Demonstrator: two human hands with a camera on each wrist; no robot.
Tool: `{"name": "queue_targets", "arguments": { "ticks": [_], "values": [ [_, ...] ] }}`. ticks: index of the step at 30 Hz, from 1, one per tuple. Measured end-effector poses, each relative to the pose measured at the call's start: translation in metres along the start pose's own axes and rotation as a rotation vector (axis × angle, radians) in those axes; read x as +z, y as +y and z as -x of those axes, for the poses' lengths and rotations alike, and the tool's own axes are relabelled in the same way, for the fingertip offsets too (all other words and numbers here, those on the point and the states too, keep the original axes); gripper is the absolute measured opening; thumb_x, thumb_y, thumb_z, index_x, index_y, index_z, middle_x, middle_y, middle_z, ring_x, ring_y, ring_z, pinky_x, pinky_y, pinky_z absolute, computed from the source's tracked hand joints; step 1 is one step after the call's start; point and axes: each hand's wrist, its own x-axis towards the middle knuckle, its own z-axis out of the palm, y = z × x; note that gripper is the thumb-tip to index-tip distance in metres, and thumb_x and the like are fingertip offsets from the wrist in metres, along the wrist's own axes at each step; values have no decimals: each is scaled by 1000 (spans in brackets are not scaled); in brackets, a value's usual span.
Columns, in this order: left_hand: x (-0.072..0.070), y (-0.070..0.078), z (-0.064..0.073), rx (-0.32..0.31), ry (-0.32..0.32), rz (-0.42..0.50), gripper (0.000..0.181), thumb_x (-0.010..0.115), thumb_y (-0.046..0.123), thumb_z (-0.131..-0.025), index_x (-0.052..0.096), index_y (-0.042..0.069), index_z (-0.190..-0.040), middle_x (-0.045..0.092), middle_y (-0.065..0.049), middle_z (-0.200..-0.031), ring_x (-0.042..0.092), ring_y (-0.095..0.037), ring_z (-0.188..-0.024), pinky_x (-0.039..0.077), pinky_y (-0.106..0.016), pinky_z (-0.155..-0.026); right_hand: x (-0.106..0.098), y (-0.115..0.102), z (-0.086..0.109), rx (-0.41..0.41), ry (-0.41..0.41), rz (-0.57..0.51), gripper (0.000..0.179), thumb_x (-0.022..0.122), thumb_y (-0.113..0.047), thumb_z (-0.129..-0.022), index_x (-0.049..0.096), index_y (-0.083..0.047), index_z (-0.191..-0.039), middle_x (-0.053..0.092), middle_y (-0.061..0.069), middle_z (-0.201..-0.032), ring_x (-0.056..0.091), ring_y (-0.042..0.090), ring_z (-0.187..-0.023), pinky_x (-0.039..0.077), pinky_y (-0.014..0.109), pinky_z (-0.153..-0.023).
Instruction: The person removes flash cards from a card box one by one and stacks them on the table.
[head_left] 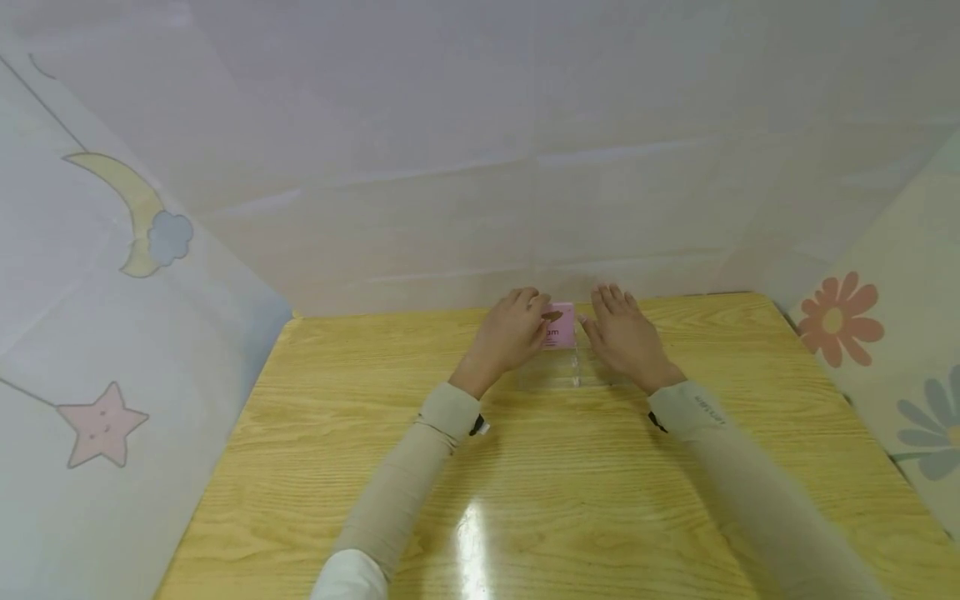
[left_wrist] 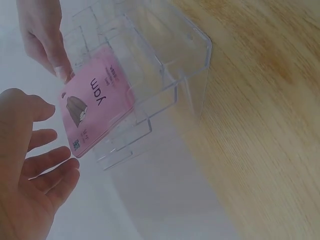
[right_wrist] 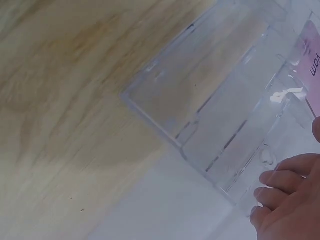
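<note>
A pink card (head_left: 562,326) printed "yam", with a brown picture on it, leans in a clear plastic stepped card holder (left_wrist: 192,42) at the back of the table. At the card's left edge is my left hand (head_left: 512,331), its fingers loosely bent, with the fingertips right beside the card in the left wrist view. On the other side my right hand (head_left: 628,338) has its fingers nearly straight and its thumb tip at the card's edge. In the right wrist view, the fingers (right_wrist: 285,181) of that hand lie along the holder's end, overlapping the clear plastic.
A wood-grain table (head_left: 540,475) lies under both forearms. Close behind the holder rises a pale wall sheet (head_left: 420,183). Side panels show a moon (head_left: 135,192), a pink star (head_left: 102,425) and a red flower (head_left: 840,320).
</note>
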Motion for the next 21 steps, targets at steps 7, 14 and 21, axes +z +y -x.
{"name": "queue_targets", "arguments": {
  "ticks": [7,14,21],
  "values": [
    [7,3,-3,-22,-3,7,39,59,26,-107,59,7,-142,64,-14,-144,61,-29,-137,52,-39,-117,3,1,0,10,24,26,68,36,-39,-115,32,12,-159,31,33,-167,26,51,-158,19,62,-132],
    [10,6,-3,5,32,7,38,61,24,-106,61,7,-140,63,-16,-147,61,-30,-138,53,-39,-116,5,-1,2,25,8,61,68,38,-38,-114,28,11,-161,25,31,-170,21,48,-160,17,62,-133],
    [14,8,-2,17,33,-9,40,61,23,-106,61,6,-143,64,-14,-146,61,-27,-138,52,-36,-117,10,0,6,56,-17,71,73,32,-42,-115,16,9,-164,13,30,-173,10,47,-163,9,64,-134]
  ]
}}
